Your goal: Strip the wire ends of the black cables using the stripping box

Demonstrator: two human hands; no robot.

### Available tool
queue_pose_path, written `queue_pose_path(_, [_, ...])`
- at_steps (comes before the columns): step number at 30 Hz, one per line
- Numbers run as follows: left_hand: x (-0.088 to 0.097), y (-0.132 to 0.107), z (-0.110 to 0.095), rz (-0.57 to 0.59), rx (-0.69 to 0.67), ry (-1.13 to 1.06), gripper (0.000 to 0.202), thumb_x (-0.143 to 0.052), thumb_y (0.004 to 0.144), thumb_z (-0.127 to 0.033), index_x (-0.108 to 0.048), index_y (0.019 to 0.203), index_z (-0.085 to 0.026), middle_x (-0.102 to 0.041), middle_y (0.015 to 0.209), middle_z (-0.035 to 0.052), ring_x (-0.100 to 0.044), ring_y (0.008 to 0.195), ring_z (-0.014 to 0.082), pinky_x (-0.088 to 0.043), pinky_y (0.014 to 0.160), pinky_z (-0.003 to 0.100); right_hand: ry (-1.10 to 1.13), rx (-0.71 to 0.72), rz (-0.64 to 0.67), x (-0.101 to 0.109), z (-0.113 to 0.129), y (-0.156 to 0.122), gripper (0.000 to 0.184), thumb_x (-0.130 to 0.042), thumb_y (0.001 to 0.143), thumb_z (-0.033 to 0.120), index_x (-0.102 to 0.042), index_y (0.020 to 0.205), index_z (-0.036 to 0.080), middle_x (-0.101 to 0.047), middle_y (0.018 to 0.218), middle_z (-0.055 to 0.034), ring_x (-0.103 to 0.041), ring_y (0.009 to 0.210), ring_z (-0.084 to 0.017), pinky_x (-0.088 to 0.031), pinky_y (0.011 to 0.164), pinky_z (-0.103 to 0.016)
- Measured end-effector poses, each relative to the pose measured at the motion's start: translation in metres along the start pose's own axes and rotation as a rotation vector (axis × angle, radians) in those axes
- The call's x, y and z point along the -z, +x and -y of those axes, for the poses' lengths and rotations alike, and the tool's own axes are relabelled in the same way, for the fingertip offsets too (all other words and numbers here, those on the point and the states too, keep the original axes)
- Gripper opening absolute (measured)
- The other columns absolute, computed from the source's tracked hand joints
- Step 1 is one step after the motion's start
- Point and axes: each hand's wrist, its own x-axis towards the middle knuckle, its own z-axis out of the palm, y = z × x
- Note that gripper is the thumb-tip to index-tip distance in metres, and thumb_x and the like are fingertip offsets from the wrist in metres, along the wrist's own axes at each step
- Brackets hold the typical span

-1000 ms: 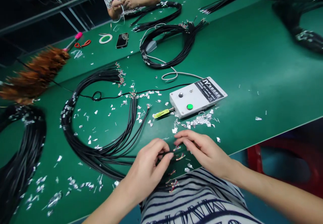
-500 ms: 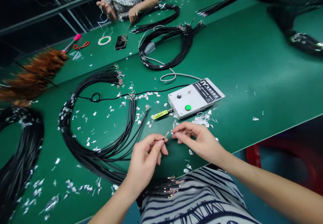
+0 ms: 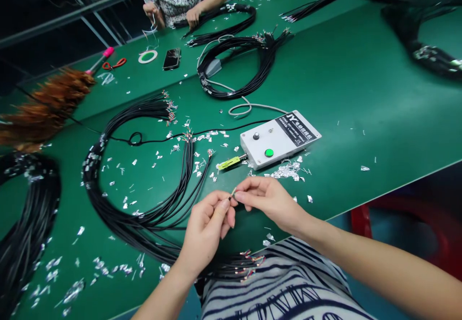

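My left hand (image 3: 207,226) pinches the end of a thin black cable (image 3: 231,196) just above the green table's near edge. My right hand (image 3: 265,197) meets it from the right, thumb and forefinger pinched on the bare wire tip of that same cable. Left of my hands lies a big loop of black cables (image 3: 144,209) with stripped coloured ends. A white control box (image 3: 279,139) with a black knob and a green button sits just beyond my hands, a yellow-green probe (image 3: 231,162) sticking out of its left side.
Silver foil scraps (image 3: 287,171) litter the green table (image 3: 361,98). More cable bundles (image 3: 245,65) lie farther back. A feather duster (image 3: 46,106), red scissors (image 3: 115,63), a tape ring (image 3: 147,56) and a phone (image 3: 172,58) sit far left. Another person's hands (image 3: 173,14) work on cables at the far side.
My hands have risen from the table edge with one cable end, moved forward, and my right fingers have closed in onto its tip. The other person's hands have shifted.
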Motion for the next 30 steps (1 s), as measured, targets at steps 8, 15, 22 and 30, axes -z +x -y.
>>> queue_pose_path(8, [0.005, 0.0, 0.007, -0.026, 0.045, -0.15, 0.038, -0.065, 0.084, -0.052, -0.058, 0.082, -0.015, -0.048, 0.053, -0.0058, -0.027, 0.043, 0.0038, -0.019, 0.041, 0.017, 0.086, -0.052, -0.058, -0.008, -0.006, 0.0, 0.03, -0.085, 0.063, 0.042, -0.073, 0.078, 0.018, -0.067, 0.07, 0.0008, -0.047, 0.056, -0.008, -0.035, 0.055, -0.023])
queue_pose_path(15, [0.009, 0.0, 0.01, -0.024, 0.042, -0.204, 0.037, -0.066, 0.084, -0.05, -0.057, 0.079, -0.014, -0.048, 0.053, -0.0058, -0.026, 0.043, 0.0031, -0.016, 0.041, 0.017, 0.167, -0.044, -0.051, -0.025, -0.008, 0.008, 0.034, -0.085, 0.063, 0.047, -0.072, 0.074, 0.018, -0.063, 0.063, 0.0032, -0.043, 0.055, -0.006, -0.031, 0.053, -0.023])
queue_pose_path(22, [0.01, -0.004, 0.015, -0.057, 0.016, -0.24, 0.035, -0.068, 0.083, -0.048, -0.055, 0.079, -0.016, -0.048, 0.052, -0.0053, -0.03, 0.046, 0.0041, -0.018, 0.042, 0.015, 0.124, -0.058, -0.035, -0.025, -0.011, 0.008, 0.029, -0.084, 0.062, 0.041, -0.072, 0.073, 0.017, -0.07, 0.078, 0.0, -0.042, 0.047, -0.003, -0.033, 0.049, -0.022])
queue_pose_path(30, [-0.004, -0.003, 0.015, -0.179, -0.162, -0.136, 0.026, -0.07, 0.084, -0.037, -0.07, 0.104, -0.021, -0.061, 0.088, 0.001, -0.034, 0.048, 0.0007, -0.026, 0.043, 0.016, 0.003, -0.032, -0.113, -0.023, -0.004, 0.003, 0.021, -0.08, 0.061, 0.034, -0.066, 0.064, 0.018, -0.065, 0.061, 0.0031, -0.052, 0.045, -0.007, -0.04, 0.047, -0.022])
